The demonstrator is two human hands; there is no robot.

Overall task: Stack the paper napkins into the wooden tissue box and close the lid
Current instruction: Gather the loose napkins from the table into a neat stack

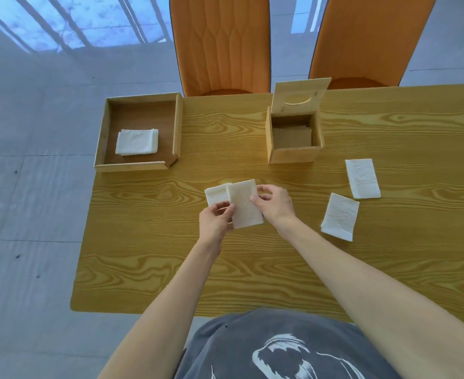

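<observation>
Lightly, left hand [215,220] and right hand [273,203] pinched the floppy napkins [244,206] by their edges, near the open tissue box [293,154].

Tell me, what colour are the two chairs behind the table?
Orange, both chairs, shown in the head view, the only one.

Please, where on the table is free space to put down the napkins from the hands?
Bare table lies between the hands and the near edge, and between the tray and the tissue box. The right side is crowded by two loose napkins.
</observation>
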